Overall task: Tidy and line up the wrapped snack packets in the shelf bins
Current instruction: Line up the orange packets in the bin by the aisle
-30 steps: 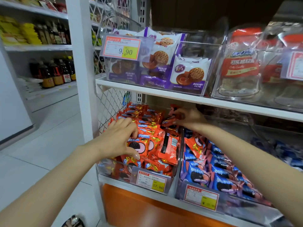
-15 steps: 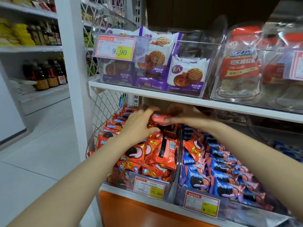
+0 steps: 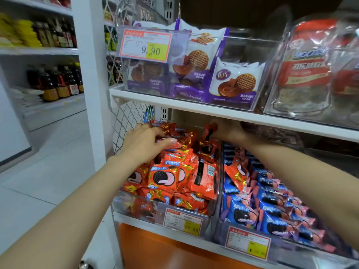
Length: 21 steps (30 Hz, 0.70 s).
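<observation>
A clear bin point(image 3: 136, 205) on the lower shelf holds a heap of several orange-red cookie packets point(image 3: 165, 176). My left hand point(image 3: 144, 143) lies on top of the packets toward the back, fingers curled over them, thumb stretched right. At the bin's rear, under the upper shelf, my right hand point(image 3: 228, 131) pinches an upright orange-red packet point(image 3: 208, 132). The neighbouring clear bin point(image 3: 219, 228) to the right carries several blue cookie packets point(image 3: 268, 206), with one orange packet point(image 3: 236, 172) lying among them.
The white upper shelf edge point(image 3: 213, 111) hangs just above both hands, bearing a bin of purple biscuit packs point(image 3: 231, 80) and clear bags of red-labelled snacks point(image 3: 305, 70). A white post point(image 3: 87, 74) and wire mesh flank the left. Bottles point(image 3: 56, 82) stand on far shelves.
Both hands moved from the middle of the orange heap toward its back. The right hand now holds a packet upright at the rear; the left hand shifted left onto the top packets.
</observation>
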{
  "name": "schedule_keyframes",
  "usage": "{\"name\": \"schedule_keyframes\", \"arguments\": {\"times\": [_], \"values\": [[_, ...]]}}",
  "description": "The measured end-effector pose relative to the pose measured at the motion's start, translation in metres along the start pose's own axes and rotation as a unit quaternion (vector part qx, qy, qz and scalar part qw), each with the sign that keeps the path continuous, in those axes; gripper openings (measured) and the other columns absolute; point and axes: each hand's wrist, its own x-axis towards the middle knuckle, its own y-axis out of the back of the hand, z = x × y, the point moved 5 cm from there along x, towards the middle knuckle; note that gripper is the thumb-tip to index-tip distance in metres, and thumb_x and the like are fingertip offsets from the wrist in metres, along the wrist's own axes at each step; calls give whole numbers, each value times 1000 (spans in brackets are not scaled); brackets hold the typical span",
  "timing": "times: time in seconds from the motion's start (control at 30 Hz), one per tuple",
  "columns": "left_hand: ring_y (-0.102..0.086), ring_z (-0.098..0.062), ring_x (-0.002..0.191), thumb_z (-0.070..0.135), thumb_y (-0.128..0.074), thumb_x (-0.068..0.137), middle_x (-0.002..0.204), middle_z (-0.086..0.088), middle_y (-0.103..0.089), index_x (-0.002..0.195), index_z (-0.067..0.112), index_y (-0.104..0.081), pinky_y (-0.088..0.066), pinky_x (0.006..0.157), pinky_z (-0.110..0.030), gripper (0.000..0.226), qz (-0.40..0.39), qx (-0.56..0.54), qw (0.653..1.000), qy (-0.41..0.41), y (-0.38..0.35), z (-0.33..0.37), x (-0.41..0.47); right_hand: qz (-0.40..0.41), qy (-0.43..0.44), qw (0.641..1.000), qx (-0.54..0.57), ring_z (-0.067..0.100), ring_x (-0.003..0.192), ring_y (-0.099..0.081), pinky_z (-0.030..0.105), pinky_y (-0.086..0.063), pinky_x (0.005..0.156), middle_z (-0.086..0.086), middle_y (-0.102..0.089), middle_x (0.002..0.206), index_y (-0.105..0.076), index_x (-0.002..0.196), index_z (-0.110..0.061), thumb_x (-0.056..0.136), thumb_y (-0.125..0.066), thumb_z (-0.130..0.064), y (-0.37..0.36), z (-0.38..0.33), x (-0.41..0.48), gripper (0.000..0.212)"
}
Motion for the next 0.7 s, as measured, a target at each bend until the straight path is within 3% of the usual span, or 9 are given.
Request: {"name": "schedule_keyframes", "arguments": {"times": [0.07,0.13,0.2,0.23,0.3,0.37,0.43,0.57,0.7], "values": [[-42,-27,121,62,-44,85,125,-10,-54,123,25,-58,-34,97,-36,54,-3,0,1000,-13,0,3,2,-67,-8,975,213,10,89,-62,26,-49,80,-2,-67,93,-67,101,-5,82,-69,-14,0,3,3,21],[-41,-28,123,60,-46,86,128,-10,-53,127,23,-54,-31,99,-36,55,-10,8,1000,-21,-2,6,2,-113,8,920,375,-6,72,-63,12,-49,70,-19,-70,74,-74,80,-23,66,-78,-48,-11,19,8,29],[-41,-29,123,58,-52,85,129,-11,-53,129,21,-52,-31,100,-36,58,-3,-5,1000,-17,-4,9,6,-158,20,887,434,-9,80,-64,6,-46,72,-23,-71,82,-76,85,-32,62,-67,-69,-6,6,-9,45],[-44,-29,122,57,-56,82,127,-11,-55,128,20,-52,-34,101,-36,59,7,-35,999,-12,-3,12,8,-129,24,890,437,1,94,-65,8,-45,77,-12,-73,98,-74,103,-27,71,-61,-66,10,-12,-27,51],[-53,-30,113,55,-65,77,119,-11,-62,123,17,-56,-41,97,-38,61,19,-153,988,7,-1,19,11,-51,25,887,457,33,111,-57,18,-45,85,24,-61,119,-60,118,8,68,-69,-62,29,-30,-41,87],[-58,-27,107,46,-71,76,114,-9,-65,119,14,-58,-45,90,-32,56,6,-259,966,22,-3,28,13,-77,71,878,468,36,106,-59,24,-48,91,25,-63,114,-59,112,13,71,-78,-38,25,-45,-37,69],[-57,-21,108,34,-74,77,117,-5,-64,119,12,-59,-42,86,-25,49,4,-306,952,23,-4,33,15,-111,51,886,448,15,99,-63,29,-46,94,-1,-70,103,-64,103,-10,73,-75,-22,15,-53,-32,34],[-61,-14,96,11,-74,77,108,-3,-65,111,9,-61,-43,78,-19,37,58,-406,910,65,5,19,17,-88,27,900,425,18,107,-62,30,-50,91,-2,-67,113,-60,120,-14,82,-69,-15,10,-23,-18,38],[-60,1,69,5,-70,80,96,0,-61,107,12,-57,-43,53,-4,31,75,-466,878,80,11,5,12,-237,27,965,104,17,120,-49,36,-39,106,-4,-53,127,-49,130,-15,77,-77,-27,-22,-10,-8,61]]}}
